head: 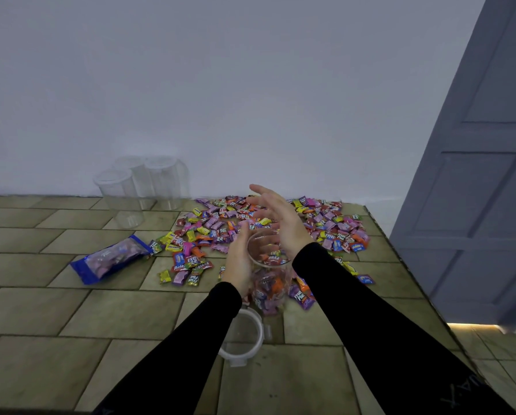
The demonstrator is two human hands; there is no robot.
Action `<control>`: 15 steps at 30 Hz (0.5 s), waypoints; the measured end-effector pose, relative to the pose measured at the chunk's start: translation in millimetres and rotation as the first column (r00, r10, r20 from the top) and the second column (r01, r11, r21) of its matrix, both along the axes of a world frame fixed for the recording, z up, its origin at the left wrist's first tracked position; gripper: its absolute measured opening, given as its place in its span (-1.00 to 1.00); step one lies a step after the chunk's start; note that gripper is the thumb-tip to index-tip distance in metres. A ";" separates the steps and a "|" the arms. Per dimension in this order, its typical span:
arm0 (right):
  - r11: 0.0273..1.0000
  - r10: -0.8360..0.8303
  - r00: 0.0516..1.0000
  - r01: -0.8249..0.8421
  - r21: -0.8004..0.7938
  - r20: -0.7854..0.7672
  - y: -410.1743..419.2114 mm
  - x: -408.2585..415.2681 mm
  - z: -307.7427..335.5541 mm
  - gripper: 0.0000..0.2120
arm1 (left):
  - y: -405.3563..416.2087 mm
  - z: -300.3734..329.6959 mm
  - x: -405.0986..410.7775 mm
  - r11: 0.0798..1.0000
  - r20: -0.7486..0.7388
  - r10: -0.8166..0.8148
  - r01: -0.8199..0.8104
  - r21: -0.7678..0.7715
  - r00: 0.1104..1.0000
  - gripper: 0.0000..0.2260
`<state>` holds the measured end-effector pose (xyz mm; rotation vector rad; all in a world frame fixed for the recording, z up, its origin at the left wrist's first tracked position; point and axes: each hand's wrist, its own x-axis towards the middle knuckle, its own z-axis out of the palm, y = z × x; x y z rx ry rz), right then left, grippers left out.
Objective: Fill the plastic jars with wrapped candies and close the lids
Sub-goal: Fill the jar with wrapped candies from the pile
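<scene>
Both arms in black sleeves reaching forward, left hand [236,265] curled around the side of a clear jar [270,277], right hand [276,218] raised just above its mouth, fingers straight and spread

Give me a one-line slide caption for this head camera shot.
Left hand steadies a part-filled jar while the open right hand hovers above the candy pile.

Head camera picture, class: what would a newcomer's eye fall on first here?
The bright heap of wrapped candies spread over the tiled surface by the wall. In front of it, the left hand grips a clear plastic jar partly filled with candies, the open right hand above its mouth. A blue candy bag lies left.
</scene>
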<state>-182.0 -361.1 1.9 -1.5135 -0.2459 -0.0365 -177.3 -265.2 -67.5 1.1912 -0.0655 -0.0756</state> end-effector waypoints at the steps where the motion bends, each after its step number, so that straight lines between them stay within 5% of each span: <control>1: 1.000 -0.015 1.000 0.015 -0.005 0.007 -0.5 1.0 0.6 -0.65 | 0.9 0.2 0.7 1.000 0.008 0.004 -0.005 0.017 1.000 -0.43; 9: 0.949 -0.317 0.949 0.317 -0.004 0.007 -46.2 11.1 -13.5 -0.64 | 1.9 41.6 -1.1 0.907 0.238 0.313 -0.363 0.212 0.920 -0.76; 15: 0.871 -0.490 0.872 0.489 -0.047 -0.016 -85.3 13.9 -55.3 -0.71 | -53.5 78.7 -19.0 0.801 0.512 0.080 -0.361 0.478 0.855 -0.89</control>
